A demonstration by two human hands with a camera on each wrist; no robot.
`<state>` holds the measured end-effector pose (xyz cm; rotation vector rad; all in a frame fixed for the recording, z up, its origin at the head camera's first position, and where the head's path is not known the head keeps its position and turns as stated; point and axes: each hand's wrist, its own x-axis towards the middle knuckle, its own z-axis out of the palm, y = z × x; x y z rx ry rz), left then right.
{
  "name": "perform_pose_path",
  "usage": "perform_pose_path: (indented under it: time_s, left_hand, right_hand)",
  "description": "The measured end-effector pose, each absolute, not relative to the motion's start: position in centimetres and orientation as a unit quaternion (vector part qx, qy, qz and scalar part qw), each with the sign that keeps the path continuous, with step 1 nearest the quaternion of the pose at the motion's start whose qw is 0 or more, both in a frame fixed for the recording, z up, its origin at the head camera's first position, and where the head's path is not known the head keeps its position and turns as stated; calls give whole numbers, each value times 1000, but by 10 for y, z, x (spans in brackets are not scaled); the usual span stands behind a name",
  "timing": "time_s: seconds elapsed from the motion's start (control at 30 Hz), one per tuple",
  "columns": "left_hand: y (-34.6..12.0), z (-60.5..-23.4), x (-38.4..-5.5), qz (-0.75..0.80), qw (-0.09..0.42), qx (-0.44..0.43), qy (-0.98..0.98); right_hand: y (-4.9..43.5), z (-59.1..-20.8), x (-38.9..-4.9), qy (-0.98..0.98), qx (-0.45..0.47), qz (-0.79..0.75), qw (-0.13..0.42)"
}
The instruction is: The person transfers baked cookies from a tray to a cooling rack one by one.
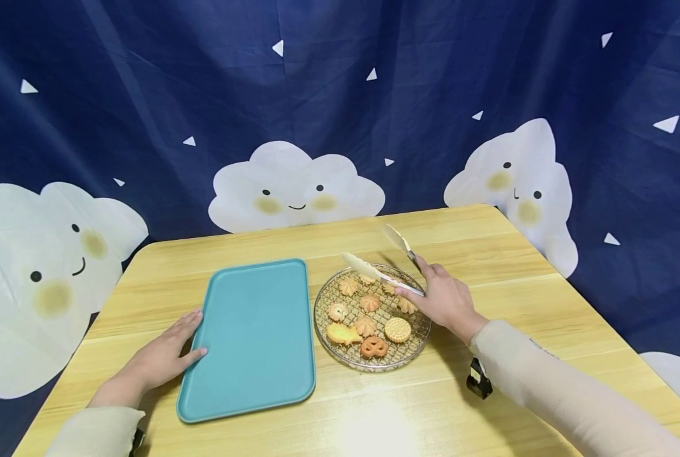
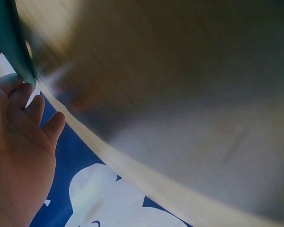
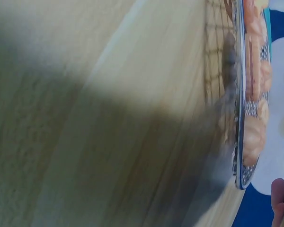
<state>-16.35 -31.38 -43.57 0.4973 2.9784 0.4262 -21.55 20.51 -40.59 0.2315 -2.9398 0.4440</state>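
Note:
My right hand (image 1: 445,297) holds a pair of tongs (image 1: 393,279), its two arms spread apart, over the far right part of a round wire rack (image 1: 340,358). On the rack lie several cookies: a pretzel-shaped one (image 1: 374,347), a round waffle-patterned one (image 1: 397,330), a yellow fish-shaped one (image 1: 342,334) and swirled ones (image 1: 369,302). Nothing sits between the tips of the tongs. My left hand (image 1: 159,358) rests at the left edge of a teal tray (image 1: 254,336), thumb over the rim and fingers extended. In the right wrist view, cookies (image 3: 253,142) show along the rack's edge.
Tray and rack stand side by side on a wooden table (image 1: 517,285). Behind the table hangs a dark blue curtain (image 1: 328,95) with smiling clouds and white triangles. A bright light reflection falls on the table's near side.

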Motion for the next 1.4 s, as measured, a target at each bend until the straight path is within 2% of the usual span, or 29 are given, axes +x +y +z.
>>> perform_pose_path:
  time_s: [0.2, 0.63, 0.97, 1.4]
  left_hand:
    - [-314, -436, -164, 137, 43, 164, 976]
    - [-314, -435, -165, 141, 49, 164, 975]
    - [-315, -436, -165, 139, 49, 163, 975]
    - [-314, -435, -166, 141, 55, 162, 975]
  right_hand:
    - [215, -407, -220, -985, 47, 158, 57]
    - [242, -410, -229, -981, -14, 179, 69]
    - [255, -410, -227, -978, -78, 191, 39]
    - [262, -419, -214, -977, -101, 188, -5]
